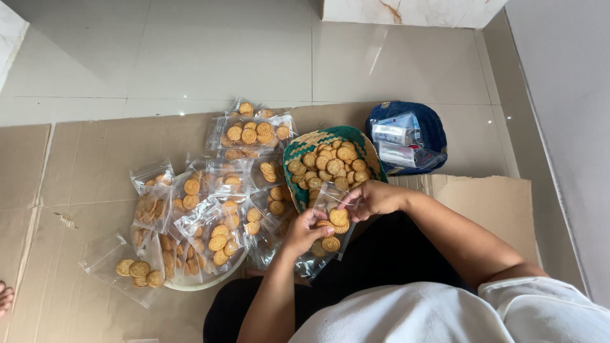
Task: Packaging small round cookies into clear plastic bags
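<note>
Right now both hands meet over the person's lap, working on one small clear bag [330, 219] of round biscuits. The left hand [306, 230] cups the bag from below, its fingers [321, 230] curled closed around the lower half, where a biscuit [330, 244] shows just under the fingertips. The right hand [372, 198] comes in from above, its fingers [348, 204] pinched shut on the bag's upper edge, with another biscuit [338, 216] lying in the bag directly beneath them. So the bag sits between the two sets of fingers, tilted and lifted clear of the floor.

Just beyond the right fingers stands a green woven basket [298, 147] heaped with loose biscuits [332, 162], its near rim almost touching the knuckles. Farther out past that basket lies a dark blue basket [432, 130] holding clear packets [395, 143]. To the outer side of the left fingers, a pale round tray [210, 281] carries a spread of filled bags [213, 222], some spilling over its edge. One filled bag [130, 267] lies at the far edge of that heap, well away from the fingers, and more filled bags [254, 130] lie beyond the tray. All of this rests on flattened cardboard [82, 165] laid over a pale tiled floor [190, 51].
</note>
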